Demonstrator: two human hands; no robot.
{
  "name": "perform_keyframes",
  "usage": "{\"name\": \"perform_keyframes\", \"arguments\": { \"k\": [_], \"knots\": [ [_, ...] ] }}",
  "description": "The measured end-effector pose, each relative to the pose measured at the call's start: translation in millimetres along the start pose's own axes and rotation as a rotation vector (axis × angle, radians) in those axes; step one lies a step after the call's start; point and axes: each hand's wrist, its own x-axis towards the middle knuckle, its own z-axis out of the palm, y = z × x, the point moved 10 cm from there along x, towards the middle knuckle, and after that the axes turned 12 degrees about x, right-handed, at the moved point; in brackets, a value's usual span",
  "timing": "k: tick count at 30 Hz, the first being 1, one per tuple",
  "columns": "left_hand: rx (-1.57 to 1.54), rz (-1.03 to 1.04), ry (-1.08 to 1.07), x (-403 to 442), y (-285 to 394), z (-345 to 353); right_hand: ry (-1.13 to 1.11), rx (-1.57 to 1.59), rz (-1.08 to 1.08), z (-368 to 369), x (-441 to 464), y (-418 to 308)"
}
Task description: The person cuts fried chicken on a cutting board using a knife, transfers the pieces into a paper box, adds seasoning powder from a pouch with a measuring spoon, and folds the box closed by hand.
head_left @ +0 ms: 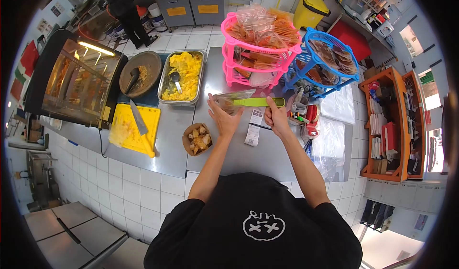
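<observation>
My right hand (277, 116) is closed around the wide end of a long bright green plastic tool (258, 101), its exact kind unclear. The tool's other end reaches left, into or against a clear plastic bag (234, 96). My left hand (224, 119) grips the bag's near left side between thumb and fingers. Left of my left forearm stands a brown paper box (197, 147) with chunks of food and yellowish sauce. A printed receipt (253, 132) lies on the steel table (222, 156) between my forearms, with a dark thin stick or pen across it.
Pink (228, 70) and blue (306, 70) tiered baskets hold packets. Leftward are a metal tray (165, 101) of yellow food, a stone mortar (125, 68), a knife (138, 118) on a yellow board (149, 147), and a heated display case (71, 80). Another person (126, 13) stands beyond.
</observation>
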Motion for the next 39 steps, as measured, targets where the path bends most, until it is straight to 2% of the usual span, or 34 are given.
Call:
{"name": "perform_keyframes", "arguments": {
  "k": [4, 10, 13, 15, 19, 22, 23, 26, 29, 32, 35, 39],
  "knots": [
    [0.037, -0.01, 0.005, 3.8, -3.7, -4.3, 0.038, 0.097, -0.046, -9.6, -9.7, -7.6],
    [-0.095, 0.021, -0.186, 12.7, -16.9, 3.8, 0.049, 0.171, -0.079, -19.1, -26.5, -23.2],
    [-0.003, 0.169, -0.255, 23.8, -44.2, 5.6, 0.031, 0.198, -0.07, -15.2, -42.4, -24.7],
    [-0.002, 0.171, -0.401, 37.4, -45.8, -14.2, 0.021, 0.212, -0.062, -7.9, -56.3, -21.4],
    [0.029, 0.156, -0.653, 52.1, -8.4, -69.9, -0.001, 0.161, 0.058, 11.5, -80.7, 18.8],
    [0.324, 0.216, -0.718, 70.5, -20.9, -67.1, -0.004, 0.071, 0.134, 32.9, -89.4, 64.6],
    [0.29, 0.261, -0.645, 74.7, -22.2, -68.5, -0.023, 0.071, 0.152, 37.8, -90.5, 80.8],
    [0.249, 0.256, -0.63, 72.9, -33.1, -68.7, -0.06, 0.054, 0.191, 42.7, -88.3, 121.8],
    [0.097, 0.233, -0.442, 61.3, -27.9, -111.7, -0.062, -0.002, 0.187, 42.2, -87.2, 137.5],
    [-0.097, 0.106, -0.302, 45.4, -46.7, -156.0, -0.062, -0.05, 0.169, 48.0, -87.5, 137.8],
    [-0.232, -0.001, -0.217, 19.0, -112.7, -169.8, -0.054, -0.088, 0.157, 55.5, -84.1, 135.9],
    [-0.199, -0.103, -0.311, -40.7, -195.1, -155.2, -0.079, -0.128, 0.154, 59.5, -74.9, 145.6]
  ]
}}
